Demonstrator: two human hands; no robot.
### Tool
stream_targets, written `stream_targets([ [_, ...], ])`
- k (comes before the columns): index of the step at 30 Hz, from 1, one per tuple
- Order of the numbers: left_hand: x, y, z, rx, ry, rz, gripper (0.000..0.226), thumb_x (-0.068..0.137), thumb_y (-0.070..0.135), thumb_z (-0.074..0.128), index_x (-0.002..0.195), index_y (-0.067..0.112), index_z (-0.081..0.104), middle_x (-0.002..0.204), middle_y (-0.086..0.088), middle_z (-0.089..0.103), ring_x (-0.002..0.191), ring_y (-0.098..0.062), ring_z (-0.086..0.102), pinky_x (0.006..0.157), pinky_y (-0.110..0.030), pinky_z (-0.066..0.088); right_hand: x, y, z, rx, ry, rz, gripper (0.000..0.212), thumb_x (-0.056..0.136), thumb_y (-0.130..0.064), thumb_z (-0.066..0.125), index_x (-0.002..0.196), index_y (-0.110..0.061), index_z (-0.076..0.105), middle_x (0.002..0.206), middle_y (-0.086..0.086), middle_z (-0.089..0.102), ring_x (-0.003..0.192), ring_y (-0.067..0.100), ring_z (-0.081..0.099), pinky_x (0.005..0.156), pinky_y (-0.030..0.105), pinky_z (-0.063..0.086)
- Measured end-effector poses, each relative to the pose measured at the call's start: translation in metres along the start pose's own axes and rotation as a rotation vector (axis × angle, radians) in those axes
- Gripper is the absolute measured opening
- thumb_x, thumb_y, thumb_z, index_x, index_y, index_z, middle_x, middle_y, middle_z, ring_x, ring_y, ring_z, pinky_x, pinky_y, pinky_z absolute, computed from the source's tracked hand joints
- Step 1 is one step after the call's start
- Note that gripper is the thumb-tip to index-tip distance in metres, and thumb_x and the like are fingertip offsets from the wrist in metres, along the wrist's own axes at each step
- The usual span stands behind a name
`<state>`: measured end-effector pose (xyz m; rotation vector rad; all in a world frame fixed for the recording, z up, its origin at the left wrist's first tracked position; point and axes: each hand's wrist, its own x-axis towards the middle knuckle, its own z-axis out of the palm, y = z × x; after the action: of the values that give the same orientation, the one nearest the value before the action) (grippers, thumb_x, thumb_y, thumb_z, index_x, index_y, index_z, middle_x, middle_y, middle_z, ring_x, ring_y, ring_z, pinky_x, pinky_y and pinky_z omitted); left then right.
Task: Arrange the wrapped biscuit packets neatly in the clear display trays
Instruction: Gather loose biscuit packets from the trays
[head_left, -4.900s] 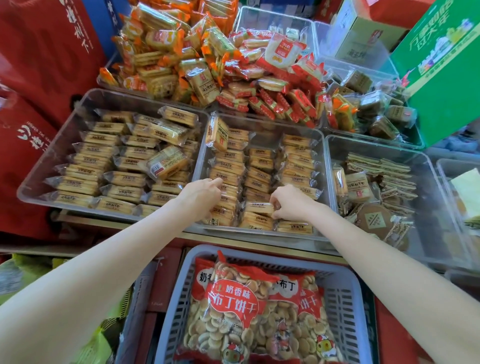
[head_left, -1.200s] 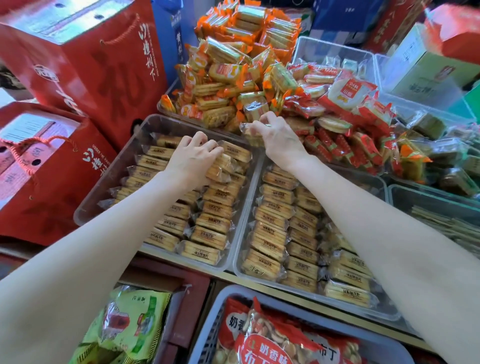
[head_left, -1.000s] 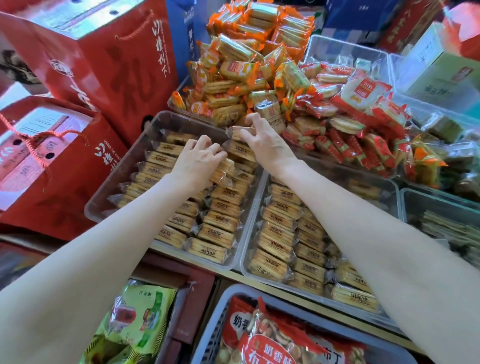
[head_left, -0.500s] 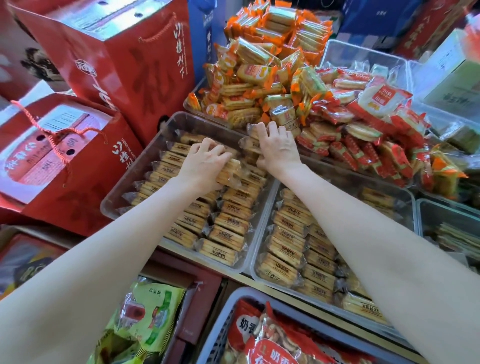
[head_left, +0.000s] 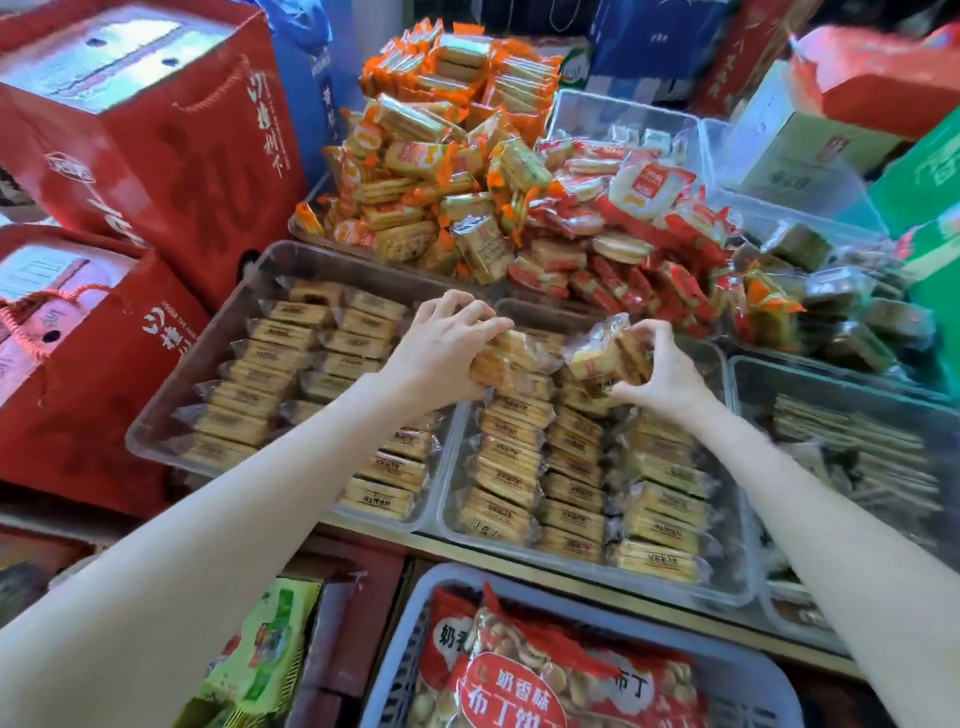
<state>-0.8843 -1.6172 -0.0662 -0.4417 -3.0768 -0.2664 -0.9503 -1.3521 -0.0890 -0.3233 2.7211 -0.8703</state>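
Both hands are working the far end of the middle tray (head_left: 737, 587), the clear one packed with rows of tan packets (head_left: 571, 483). The left hand (head_left: 441, 353) has its fingers curled over a couple of packets at the tray's far-left corner, grip clamped on them, looks like it's squaring up the end of that row so it sits flush. The right hand (head_left: 660, 369) is lifted just above the tray's far end, pinching a small bunch (head_left: 605, 358) of two or three wrapped packets between thumb and fingers, tilted up on edge, probably so they can drop into the row the same way the rest stand. My guess is the gap at the far-right of this tray is where they go, since that column looks shorter than the others. The left tray (head_left: 156, 431) beside it is mostly lined up already. Behind the middle tray are loose heaps of orange packets (head_left: 441, 171) and red packets (head_left: 623, 249), not sorted at all. Slippery wrappers, so a bunch held like that could fan out if the grip loosens.
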Motion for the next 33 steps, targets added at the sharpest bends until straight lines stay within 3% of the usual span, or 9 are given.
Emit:
stream_targets([
  [4, 0.003, 0.017, 0.011, -0.026, 0.007, 0.066, 0.074, 0.078, 0.030, 0.071, 0.143, 0.020, 0.036, 0.136, -0.002, 0.046, 0.131, -0.022, 0.034, 0.110, -0.031, 0.013, -0.003, 0.018, 0.009, -0.199, -0.163, -0.089, 0.073, 0.075, -0.016, 0.073, 0.136, -0.011, 0.033, 0.119, 0.005, 0.047, 0.112, 0.026, 0.049, 0.090, 0.029, 0.040],
  [6, 0.005, 0.022, 0.012, -0.042, -0.016, 0.076, 0.075, 0.076, 0.027, 0.071, 0.142, 0.019, 0.036, 0.135, -0.002, 0.046, 0.128, -0.021, 0.039, 0.112, -0.031, 0.010, 0.007, 0.012, 0.016, -0.360, -0.152, -0.151, 0.078, 0.077, -0.018, 0.070, 0.143, -0.009, 0.028, 0.132, 0.009, 0.044, 0.119, 0.027, 0.044, 0.099, 0.034, 0.039],
  [9, 0.009, 0.028, 0.014, -0.034, -0.036, 0.087, 0.075, 0.076, 0.028, 0.071, 0.142, 0.020, 0.037, 0.135, -0.002, 0.046, 0.127, -0.020, 0.041, 0.113, -0.030, 0.006, 0.028, 0.002, 0.030, -0.584, -0.140, -0.204, 0.082, 0.080, -0.022, 0.069, 0.146, -0.007, 0.023, 0.137, 0.012, 0.040, 0.119, 0.029, 0.043, 0.101, 0.036, 0.037],
  [16, 0.017, 0.033, 0.024, -0.015, -0.056, 0.126, 0.074, 0.076, 0.027, 0.071, 0.142, 0.020, 0.038, 0.132, -0.004, 0.048, 0.125, -0.023, 0.042, 0.114, -0.032, 0.008, 0.038, 0.021, 0.040, -0.778, -0.122, -0.179, 0.081, 0.090, -0.029, 0.058, 0.152, -0.013, 0.009, 0.150, 0.014, 0.025, 0.134, 0.030, 0.029, 0.110, 0.037, 0.028],
  [21, 0.034, 0.052, 0.026, -0.046, -0.075, 0.178, 0.076, 0.076, 0.028, 0.071, 0.143, 0.018, 0.037, 0.135, -0.005, 0.046, 0.126, -0.024, 0.039, 0.111, -0.033, 0.015, 0.014, 0.026, 0.021, -0.512, 0.020, -0.185, 0.076, 0.093, -0.031, 0.058, 0.150, -0.005, 0.014, 0.155, 0.012, 0.019, 0.144, 0.026, 0.014, 0.118, 0.034, 0.010],
  [25, 0.053, 0.086, 0.038, -0.076, -0.198, 0.238, 0.076, 0.079, 0.035, 0.069, 0.144, 0.017, 0.035, 0.134, -0.006, 0.046, 0.120, -0.024, 0.042, 0.102, -0.035, 0.034, -0.019, 0.043, -0.027, -0.338, 0.184, -0.091, 0.044, 0.093, -0.015, 0.055, 0.134, -0.001, 0.048, 0.144, 0.014, 0.036, 0.139, 0.026, 0.023, 0.114, 0.036, 0.020],
  [28, 0.068, 0.107, 0.052, 0.065, -0.373, 0.248, 0.070, 0.081, 0.045, 0.064, 0.140, 0.014, 0.041, 0.128, -0.007, 0.052, 0.114, -0.025, 0.051, 0.095, -0.036, 0.042, -0.044, 0.063, -0.046, -0.314, 0.162, 0.019, 0.035, 0.093, -0.011, 0.052, 0.126, -0.002, 0.054, 0.141, 0.014, 0.038, 0.137, 0.025, 0.024, 0.111, 0.035, 0.022],
  [33, 0.085, 0.115, 0.049, 0.175, -0.427, 0.228, 0.064, 0.084, 0.043, 0.064, 0.137, 0.016, 0.043, 0.124, -0.006, 0.054, 0.111, -0.024, 0.055, 0.089, -0.035, 0.044, -0.062, 0.081, -0.052, -0.251, 0.195, 0.066, 0.028, 0.094, -0.006, 0.049, 0.119, -0.002, 0.059, 0.139, 0.015, 0.040, 0.135, 0.025, 0.027, 0.109, 0.030, 0.022],
])
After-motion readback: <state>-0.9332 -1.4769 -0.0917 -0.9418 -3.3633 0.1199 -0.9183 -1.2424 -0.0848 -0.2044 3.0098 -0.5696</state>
